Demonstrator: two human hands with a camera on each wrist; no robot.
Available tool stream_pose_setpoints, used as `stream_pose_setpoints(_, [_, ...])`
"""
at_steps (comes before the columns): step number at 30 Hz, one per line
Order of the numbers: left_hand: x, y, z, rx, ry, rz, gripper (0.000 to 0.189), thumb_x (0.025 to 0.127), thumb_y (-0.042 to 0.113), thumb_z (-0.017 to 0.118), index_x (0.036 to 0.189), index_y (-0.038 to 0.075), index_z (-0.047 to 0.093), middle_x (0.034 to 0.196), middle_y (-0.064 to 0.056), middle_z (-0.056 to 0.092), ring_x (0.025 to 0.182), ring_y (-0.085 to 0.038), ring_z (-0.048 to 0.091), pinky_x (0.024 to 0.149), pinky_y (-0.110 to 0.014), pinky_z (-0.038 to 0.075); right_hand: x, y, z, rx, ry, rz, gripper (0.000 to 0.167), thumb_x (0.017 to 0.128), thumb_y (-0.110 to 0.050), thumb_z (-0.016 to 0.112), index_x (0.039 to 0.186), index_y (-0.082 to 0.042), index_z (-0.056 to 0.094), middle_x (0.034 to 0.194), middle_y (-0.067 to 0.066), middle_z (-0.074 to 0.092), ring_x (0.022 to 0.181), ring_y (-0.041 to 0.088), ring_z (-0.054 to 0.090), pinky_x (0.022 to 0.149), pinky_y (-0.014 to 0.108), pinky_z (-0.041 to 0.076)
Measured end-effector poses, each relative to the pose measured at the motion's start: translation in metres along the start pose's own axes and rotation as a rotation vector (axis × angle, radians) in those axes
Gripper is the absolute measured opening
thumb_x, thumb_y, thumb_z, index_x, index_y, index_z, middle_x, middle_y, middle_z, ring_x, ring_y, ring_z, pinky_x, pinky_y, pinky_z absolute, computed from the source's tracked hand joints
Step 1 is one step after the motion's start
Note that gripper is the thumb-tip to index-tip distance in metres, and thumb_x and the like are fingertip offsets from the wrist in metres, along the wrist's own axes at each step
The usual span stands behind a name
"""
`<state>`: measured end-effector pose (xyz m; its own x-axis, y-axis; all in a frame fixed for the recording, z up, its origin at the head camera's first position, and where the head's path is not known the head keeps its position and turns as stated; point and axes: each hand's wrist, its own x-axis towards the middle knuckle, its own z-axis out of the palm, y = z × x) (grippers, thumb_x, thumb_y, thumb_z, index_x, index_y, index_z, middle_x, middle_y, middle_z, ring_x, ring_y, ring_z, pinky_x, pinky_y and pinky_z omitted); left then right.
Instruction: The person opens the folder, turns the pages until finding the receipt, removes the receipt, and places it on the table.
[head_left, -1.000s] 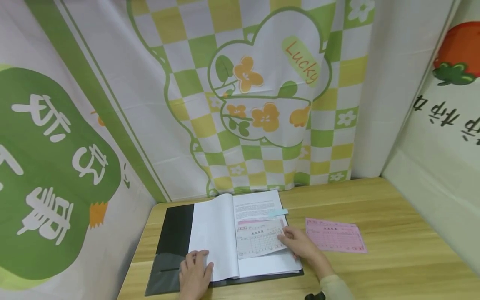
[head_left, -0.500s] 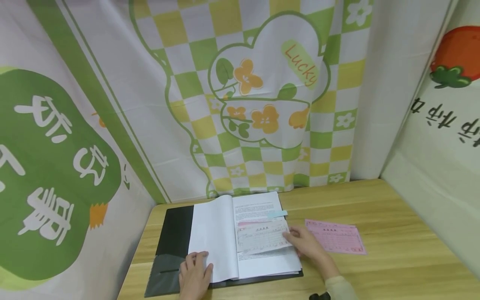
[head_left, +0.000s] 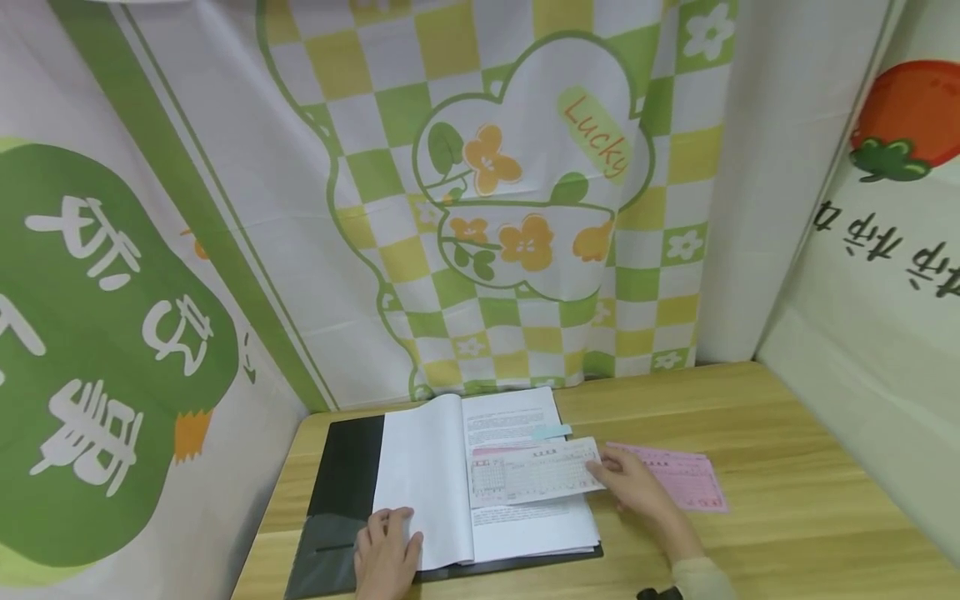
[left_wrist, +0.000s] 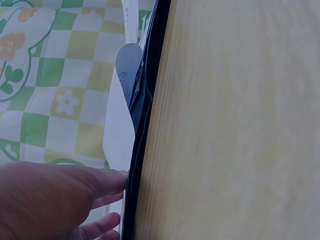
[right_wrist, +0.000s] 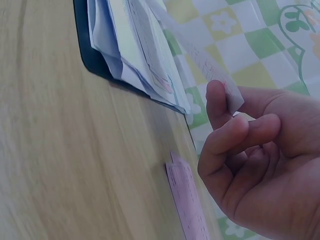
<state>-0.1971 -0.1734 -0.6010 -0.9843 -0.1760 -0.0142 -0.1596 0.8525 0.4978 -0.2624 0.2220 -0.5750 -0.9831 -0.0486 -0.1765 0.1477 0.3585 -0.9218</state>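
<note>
While right hand (head_left: 636,485) pinches slip (head_left: 536,473), left hand (head_left: 386,552) rests relaxed!
It stretches lengthwise to nine o'clock from the right, nearer hand.

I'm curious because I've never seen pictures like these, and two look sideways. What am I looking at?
There's no robot here, just a person using a bare left hand and right hand. The wide picture is taken from the person's head, looking forward and down. The two tilted ones are taken from the wrists, one from each, so things look turned.

On the wooden table lies an open black folder with white pages. Some pink paper lies to the right. The right hand pinches a printed slip over the pages. The left hand rests on them, holding nothing up.
</note>
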Motion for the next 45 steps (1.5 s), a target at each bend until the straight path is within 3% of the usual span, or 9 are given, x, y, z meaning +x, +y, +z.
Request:
stream_pose_setpoints(10, [0.001, 0.000, 0.001, 0.029, -0.012, -0.003, 0.035, 0.098, 0.021, 0.071, 0.131, 0.011, 0.061, 0.138, -0.021, 0.044, 0.123, -0.049, 0.040, 0.099, -0.069, 0.036, -0.002, 0.007, -0.016, 0.073, -0.039, 0.002, 0.048, 0.105, -0.020, 0.065, 0.143, 0.008, 0.055, 0.115, 0.016, 0.073, 0.060, 0.019, 0.054, 0.051, 0.027, 0.046])
stream_pose_setpoints(18, [0.001, 0.000, 0.001, 0.042, -0.009, 0.010, 0.035, 0.098, 0.021, 0.071, 0.131, 0.011, 0.061, 0.138, -0.021, 0.043, 0.123, -0.050, 0.039, 0.098, -0.069, 0.037, -0.005, 0.013, -0.029, 0.036, -0.025, -0.009, 0.049, 0.105, -0.021, 0.065, 0.143, 0.008, 0.055, 0.123, 0.023, 0.070, 0.064, 0.024, 0.060, 0.049, 0.028, 0.046])
stream_pose_setpoints(24, [0.001, -0.001, 0.001, 0.054, -0.006, 0.001, 0.036, 0.098, 0.021, 0.072, 0.131, 0.012, 0.061, 0.138, -0.021, 0.044, 0.123, -0.049, 0.040, 0.098, -0.069, 0.037, -0.010, 0.019, -0.042, 0.031, -0.017, -0.015, 0.050, 0.105, -0.022, 0.065, 0.141, 0.010, 0.054, 0.119, 0.021, 0.072, 0.071, 0.024, 0.063, 0.049, 0.028, 0.045])
stream_pose_setpoints(28, [0.001, 0.001, 0.001, 0.047, -0.011, -0.012, 0.036, 0.098, 0.021, 0.072, 0.131, 0.012, 0.062, 0.138, -0.020, 0.045, 0.123, -0.050, 0.041, 0.098, -0.069, 0.037, -0.010, 0.025, -0.055, 0.019, -0.027, -0.068, 0.051, 0.105, -0.020, 0.065, 0.142, 0.014, 0.052, 0.117, 0.022, 0.072, 0.078, 0.023, 0.066, 0.049, 0.029, 0.047])
stream_pose_setpoints(35, [0.001, -0.002, 0.002, 0.045, 0.012, 0.005, 0.035, 0.097, 0.021, 0.073, 0.130, 0.013, 0.062, 0.137, -0.020, 0.046, 0.122, -0.048, 0.042, 0.097, -0.068, 0.038, -0.012, 0.038, -0.074, -0.031, -0.011, -0.111, 0.051, 0.105, -0.020, 0.065, 0.141, 0.014, 0.053, 0.109, 0.020, 0.075, 0.046, 0.012, 0.048, 0.042, 0.028, 0.044])
stream_pose_setpoints(45, [0.001, -0.001, 0.003, 0.042, 0.024, 0.016, 0.036, 0.097, 0.022, 0.073, 0.129, 0.012, 0.062, 0.136, -0.021, 0.046, 0.119, -0.047, 0.043, 0.097, -0.068, 0.037, -0.028, 0.044, -0.094, -0.024, -0.004, -0.006, 0.051, 0.107, -0.020, 0.063, 0.138, 0.018, 0.049, 0.103, 0.015, 0.074, 0.047, 0.011, 0.046, 0.046, 0.028, 0.045])
